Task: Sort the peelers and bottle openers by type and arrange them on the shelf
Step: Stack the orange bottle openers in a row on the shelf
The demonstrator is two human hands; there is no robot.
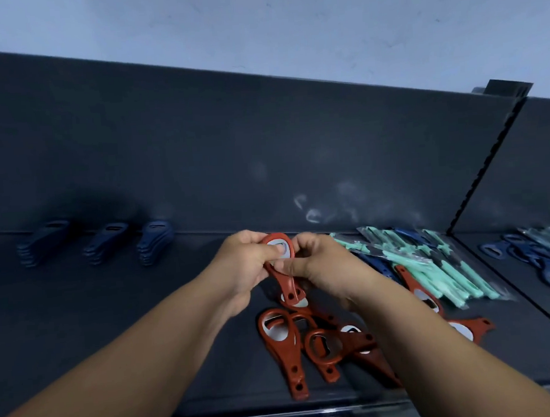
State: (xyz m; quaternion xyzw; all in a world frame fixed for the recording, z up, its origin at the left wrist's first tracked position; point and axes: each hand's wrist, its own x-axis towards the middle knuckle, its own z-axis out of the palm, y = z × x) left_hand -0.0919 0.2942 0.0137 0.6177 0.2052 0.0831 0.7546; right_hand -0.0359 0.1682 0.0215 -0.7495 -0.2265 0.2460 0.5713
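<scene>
Head camera looks down on the shelf [112, 315]. Three stacks of blue openers [106, 242] sit along its back edge at left. Mid-shelf, the left hand [243, 265] and right hand [319, 265] both pinch one red bottle opener [285, 283] above the loose red openers [295, 345] near the front edge. Bagged teal peelers [441, 265] lie further right.

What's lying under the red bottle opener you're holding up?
Beneath the held red plastic bottle opener, a loose overlapping pile of red bottle openers lies on the dark shelf. The right hand and forearm cover part of the pile, so its full extent is hidden.
</scene>
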